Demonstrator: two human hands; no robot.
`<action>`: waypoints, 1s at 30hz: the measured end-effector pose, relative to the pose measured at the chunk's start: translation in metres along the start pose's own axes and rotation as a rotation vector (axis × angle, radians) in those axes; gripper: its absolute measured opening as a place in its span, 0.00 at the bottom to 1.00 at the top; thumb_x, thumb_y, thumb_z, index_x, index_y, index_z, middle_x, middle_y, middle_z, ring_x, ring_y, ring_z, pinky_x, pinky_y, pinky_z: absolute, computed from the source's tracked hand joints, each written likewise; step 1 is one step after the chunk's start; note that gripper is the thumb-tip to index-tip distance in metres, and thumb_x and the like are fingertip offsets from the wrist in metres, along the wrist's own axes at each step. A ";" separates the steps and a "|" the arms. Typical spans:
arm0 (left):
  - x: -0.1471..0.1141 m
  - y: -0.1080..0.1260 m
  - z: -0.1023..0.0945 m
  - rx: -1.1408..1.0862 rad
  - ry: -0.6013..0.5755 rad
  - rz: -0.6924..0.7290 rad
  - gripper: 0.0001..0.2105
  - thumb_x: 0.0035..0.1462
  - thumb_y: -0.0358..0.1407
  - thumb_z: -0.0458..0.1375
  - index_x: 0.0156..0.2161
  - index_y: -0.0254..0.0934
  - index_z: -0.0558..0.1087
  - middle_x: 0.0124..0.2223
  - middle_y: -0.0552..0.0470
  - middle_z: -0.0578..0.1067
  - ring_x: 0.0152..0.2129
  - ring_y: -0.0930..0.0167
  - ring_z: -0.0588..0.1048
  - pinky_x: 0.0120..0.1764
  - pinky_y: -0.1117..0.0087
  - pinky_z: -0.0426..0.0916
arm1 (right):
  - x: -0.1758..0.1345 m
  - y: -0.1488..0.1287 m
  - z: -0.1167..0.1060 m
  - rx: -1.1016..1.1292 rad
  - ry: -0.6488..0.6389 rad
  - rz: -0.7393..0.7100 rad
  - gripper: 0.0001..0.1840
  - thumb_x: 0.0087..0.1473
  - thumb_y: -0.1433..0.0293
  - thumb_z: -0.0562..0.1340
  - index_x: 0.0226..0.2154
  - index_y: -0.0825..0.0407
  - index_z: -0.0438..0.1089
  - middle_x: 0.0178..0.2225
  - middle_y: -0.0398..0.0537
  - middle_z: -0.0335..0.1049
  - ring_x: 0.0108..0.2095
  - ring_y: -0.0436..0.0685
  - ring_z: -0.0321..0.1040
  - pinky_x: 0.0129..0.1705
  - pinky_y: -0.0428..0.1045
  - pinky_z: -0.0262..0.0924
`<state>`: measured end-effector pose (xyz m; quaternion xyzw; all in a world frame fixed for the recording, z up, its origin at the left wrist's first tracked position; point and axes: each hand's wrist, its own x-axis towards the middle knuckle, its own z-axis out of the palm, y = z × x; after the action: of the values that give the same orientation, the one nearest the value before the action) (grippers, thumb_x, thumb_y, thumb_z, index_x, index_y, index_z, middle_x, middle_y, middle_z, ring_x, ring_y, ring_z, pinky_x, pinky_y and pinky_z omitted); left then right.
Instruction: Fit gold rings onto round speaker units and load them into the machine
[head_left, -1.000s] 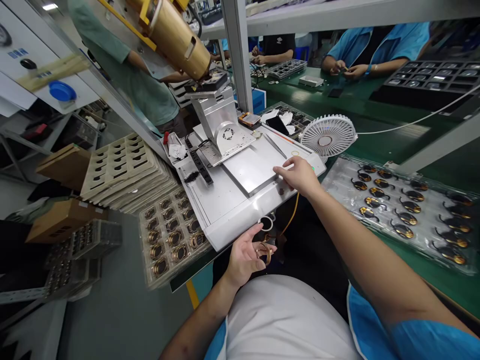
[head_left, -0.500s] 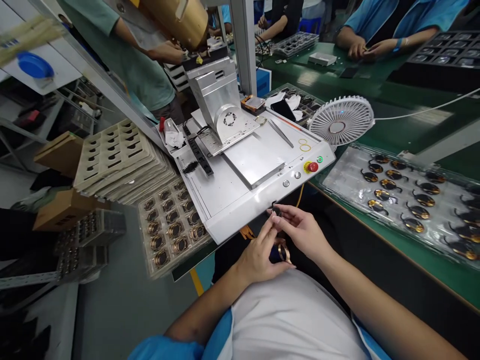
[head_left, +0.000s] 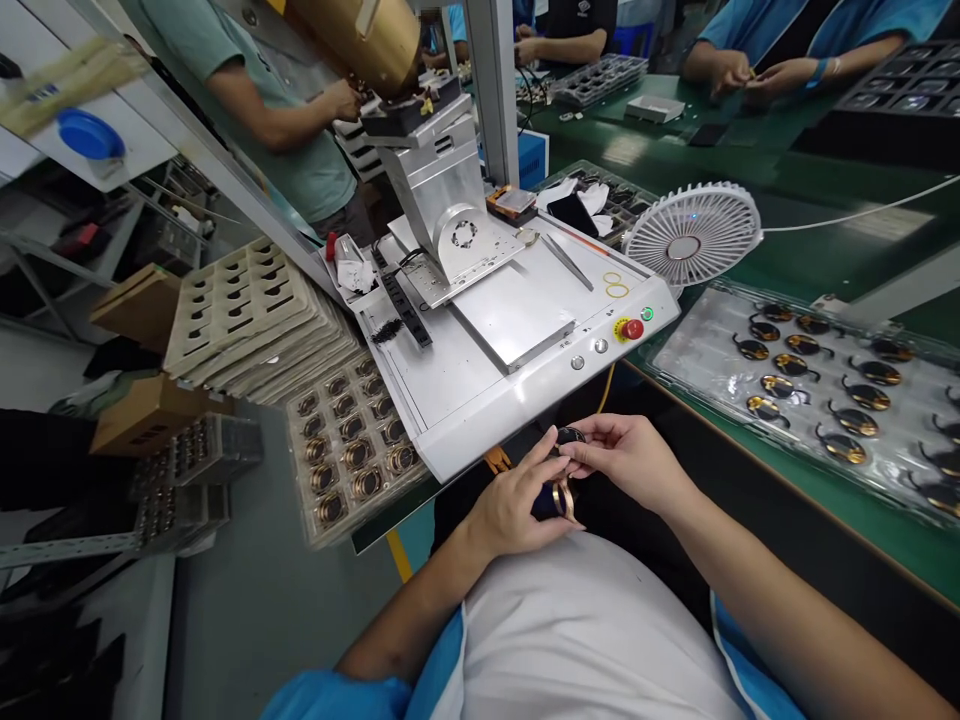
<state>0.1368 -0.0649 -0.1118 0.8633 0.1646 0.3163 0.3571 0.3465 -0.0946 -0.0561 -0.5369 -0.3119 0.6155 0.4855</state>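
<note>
My left hand is closed round a gold ring-shaped watch case, held between the thumb and fingers low in front of my shirt. Something dark blue lies inside the grip behind the ring, mostly hidden. My right hand pinches a small round black part by its edge, just above the gold case. The left index fingertip touches this black part or lies right beside it. Both hands are below the front edge of a white machine base.
Black-and-gold round parts with curved tails lie in a clear tray on the right. At left are a tray of gold-rimmed cases and stacked empty trays. A white fan, tweezers and red button are near. Co-workers sit beyond.
The black part has turned in my fingers, so its round face shows where a hooked tail stuck up before. My right hand has shifted slightly right; the left still holds the gold case.
</note>
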 end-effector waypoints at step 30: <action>0.001 -0.009 0.012 -0.882 0.406 -0.380 0.33 0.37 0.38 0.81 0.52 0.41 0.80 0.52 0.43 0.84 0.47 0.60 0.84 0.47 0.62 0.82 | -0.018 0.009 0.036 0.162 0.000 0.024 0.24 0.36 0.67 0.78 0.25 0.50 0.61 0.22 0.38 0.66 0.23 0.48 0.61 0.25 0.44 0.55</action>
<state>0.1448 -0.0649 -0.1242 0.5072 0.2354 0.4461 0.6989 0.3084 -0.1096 -0.0491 -0.4996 -0.2546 0.6446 0.5197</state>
